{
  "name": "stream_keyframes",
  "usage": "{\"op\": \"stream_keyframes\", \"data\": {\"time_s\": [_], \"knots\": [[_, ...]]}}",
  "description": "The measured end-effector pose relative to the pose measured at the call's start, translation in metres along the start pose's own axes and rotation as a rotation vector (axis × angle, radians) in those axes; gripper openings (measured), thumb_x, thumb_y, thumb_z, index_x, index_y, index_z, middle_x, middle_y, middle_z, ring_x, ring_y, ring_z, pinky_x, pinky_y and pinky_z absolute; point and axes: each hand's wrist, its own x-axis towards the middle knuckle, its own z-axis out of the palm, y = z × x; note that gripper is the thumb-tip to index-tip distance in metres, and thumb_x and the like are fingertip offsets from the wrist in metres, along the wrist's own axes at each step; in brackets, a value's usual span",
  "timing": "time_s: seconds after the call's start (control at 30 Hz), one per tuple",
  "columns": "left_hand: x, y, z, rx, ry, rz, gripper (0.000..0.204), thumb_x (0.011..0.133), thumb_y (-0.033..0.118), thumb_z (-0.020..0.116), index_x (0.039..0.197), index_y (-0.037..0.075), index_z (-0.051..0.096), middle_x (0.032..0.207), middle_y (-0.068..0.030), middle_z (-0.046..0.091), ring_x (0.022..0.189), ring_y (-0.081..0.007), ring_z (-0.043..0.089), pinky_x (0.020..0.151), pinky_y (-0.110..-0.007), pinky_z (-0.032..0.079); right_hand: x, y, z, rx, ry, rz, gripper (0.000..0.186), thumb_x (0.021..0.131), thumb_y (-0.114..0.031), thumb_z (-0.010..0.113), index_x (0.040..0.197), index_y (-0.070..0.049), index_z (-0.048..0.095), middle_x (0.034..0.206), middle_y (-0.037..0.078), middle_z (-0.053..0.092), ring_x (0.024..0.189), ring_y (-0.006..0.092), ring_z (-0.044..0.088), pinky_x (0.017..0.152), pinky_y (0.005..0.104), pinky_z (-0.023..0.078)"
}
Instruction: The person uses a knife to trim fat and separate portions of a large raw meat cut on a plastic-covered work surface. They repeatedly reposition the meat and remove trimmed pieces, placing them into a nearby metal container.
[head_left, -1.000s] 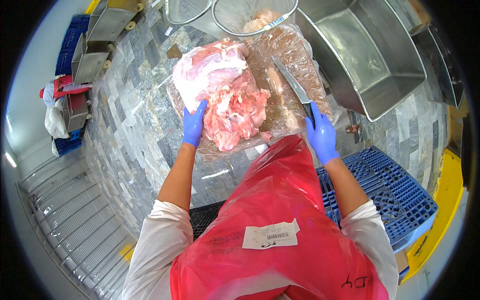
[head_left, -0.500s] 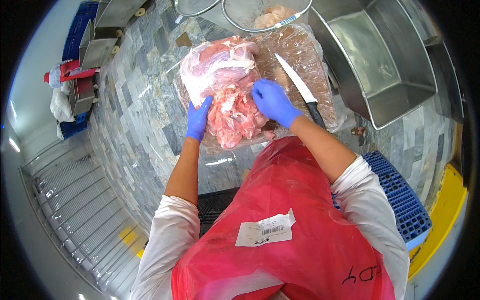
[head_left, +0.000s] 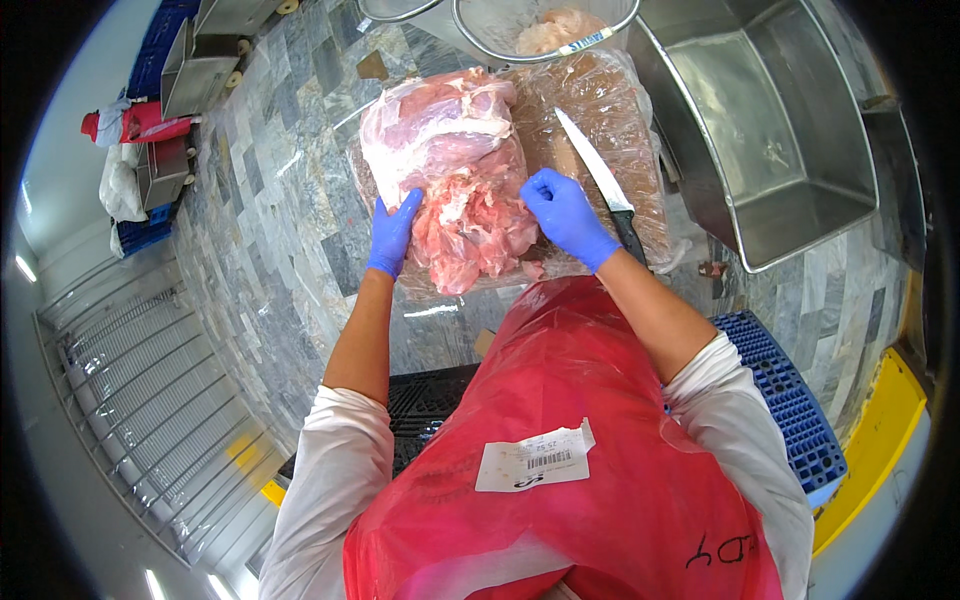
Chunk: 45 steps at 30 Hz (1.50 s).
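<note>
A thick slab of raw meat (head_left: 440, 125) lies on a plastic-wrapped board (head_left: 620, 125), smooth and pale at the far end. Its near end is a loose, ragged pile of pink meat pieces (head_left: 470, 235). My left hand (head_left: 392, 235), in a blue glove, rests against the left side of the pile with thumb and fingers apart. My right hand (head_left: 568, 215), also gloved, is closed just right of the pile; whatever its curled fingers hold, if anything, is hidden. Beside it lies a knife (head_left: 598, 165) with a black handle, blade pointing away from me.
A deep steel tub (head_left: 770, 130) stands at the right. Beyond the board is a clear container (head_left: 480, 25) with a metal rim and pale meat (head_left: 555, 32) inside. Blue crates (head_left: 785, 400) sit below at the right, with a wire rack (head_left: 150, 400) far left.
My right hand has drawn slightly right, off the edge of the meat, and stays curled. My left hand remains at the pile's left side. The view has shifted a little.
</note>
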Motion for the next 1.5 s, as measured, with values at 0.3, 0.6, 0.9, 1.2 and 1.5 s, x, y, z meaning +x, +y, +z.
{"op": "stream_keyframes", "data": {"time_s": [0.3,0.6,0.9,1.2,1.5], "knots": [[-0.002,0.002,-0.002,0.057,-0.004,-0.015,0.058,0.093,0.029,0.080,0.136,-0.001,0.055,0.126,-0.0109,0.067,0.111,-0.0183,0.063,0.096,-0.034,0.052,0.021,-0.018,0.008,-0.163,0.039,-0.087,0.015,0.096,-0.014,0.066,0.091,0.000,0.065,0.073,0.010,0.064,0.067,0.0131,0.056,0.065,0.0354,0.051],[0.004,-0.003,-0.005,0.090,-0.027,0.042,0.062,0.092,0.026,0.081,0.140,-0.001,0.052,0.128,-0.0113,0.066,0.112,-0.0184,0.063,0.097,-0.034,0.052,0.044,-0.046,0.016,-0.157,0.006,-0.089,0.016,0.095,-0.013,0.066,0.091,0.002,0.070,0.080,0.008,0.069,0.073,0.0131,0.059,0.071,0.0340,0.053],[0.005,0.005,-0.004,0.044,-0.055,0.021,0.061,0.091,0.023,0.082,0.140,-0.001,0.053,0.128,-0.0105,0.066,0.113,-0.0182,0.063,0.098,-0.034,0.051,0.043,-0.053,-0.040,-0.210,-0.098,-0.003,0.016,0.096,-0.015,0.068,0.097,0.001,0.068,0.082,0.003,0.066,0.076,0.0098,0.058,0.073,0.0309,0.052],[0.007,0.001,-0.007,0.097,-0.032,0.033,0.060,0.092,0.025,0.080,0.139,-0.001,0.053,0.128,-0.0109,0.066,0.111,-0.0179,0.063,0.097,-0.034,0.051,0.022,-0.041,-0.023,-0.433,-0.077,-0.265,0.028,0.085,-0.017,0.077,0.108,-0.007,0.065,0.095,0.011,0.067,0.083,0.0276,0.068,0.077,0.0393,0.056],[0.004,0.009,-0.003,0.089,-0.033,0.008,0.059,0.092,0.026,0.081,0.137,-0.001,0.053,0.126,-0.0103,0.066,0.109,-0.0174,0.063,0.095,-0.033,0.052,0.031,-0.016,0.004,-0.804,-0.228,-0.441,0.010,0.089,-0.013,0.061,0.096,-0.006,0.061,0.096,0.018,0.068,0.088,0.0423,0.069,0.074,0.0524,0.056]]}}
